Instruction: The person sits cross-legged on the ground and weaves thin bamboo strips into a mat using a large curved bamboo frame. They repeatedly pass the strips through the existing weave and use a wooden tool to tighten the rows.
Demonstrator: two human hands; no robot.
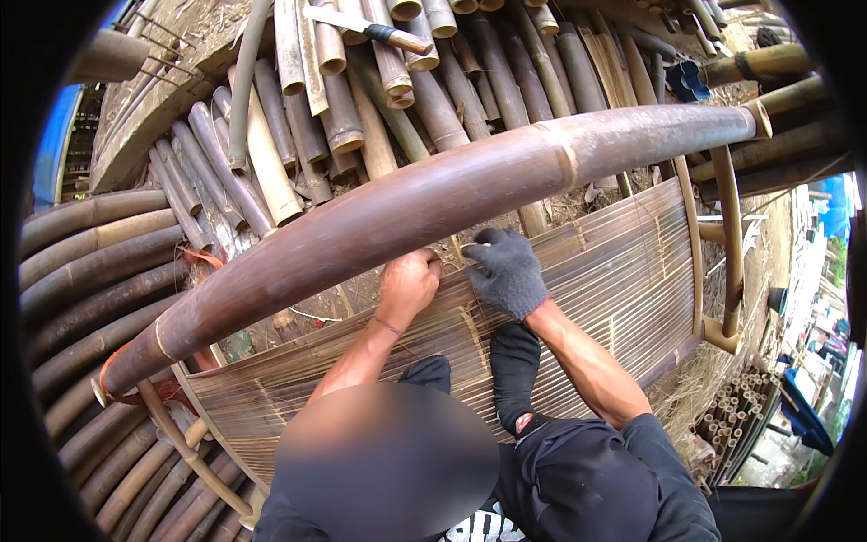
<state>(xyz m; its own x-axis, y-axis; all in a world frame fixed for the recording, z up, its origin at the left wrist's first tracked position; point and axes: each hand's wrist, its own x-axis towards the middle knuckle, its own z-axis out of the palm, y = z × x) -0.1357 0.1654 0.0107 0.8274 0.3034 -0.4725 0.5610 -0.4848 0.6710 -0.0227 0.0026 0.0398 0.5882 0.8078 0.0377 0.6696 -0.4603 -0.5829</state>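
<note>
My bare left hand (408, 287) is closed, its fingers pinched together by the far edge of a slatted bamboo panel (578, 298). Just to its right, my right hand (508, 271), in a grey knit glove, has its fingers curled inward. Something thin and pale shows at the gloved fingertips, too small to name. What the left fingers hold is hidden. Beyond both hands a thick brown bamboo pole (406, 212) crosses from lower left to upper right. The panel lies under my forearms, and my dark-clad legs and feet rest on it.
Many cut bamboo poles (470, 99) lie beyond the thick pole, with a wooden-handled knife (379, 32) on top. More poles (99, 262) are stacked at the left. Bamboo frame legs (727, 239) stand at the right, near a bundle of thin bamboo tubes (736, 411).
</note>
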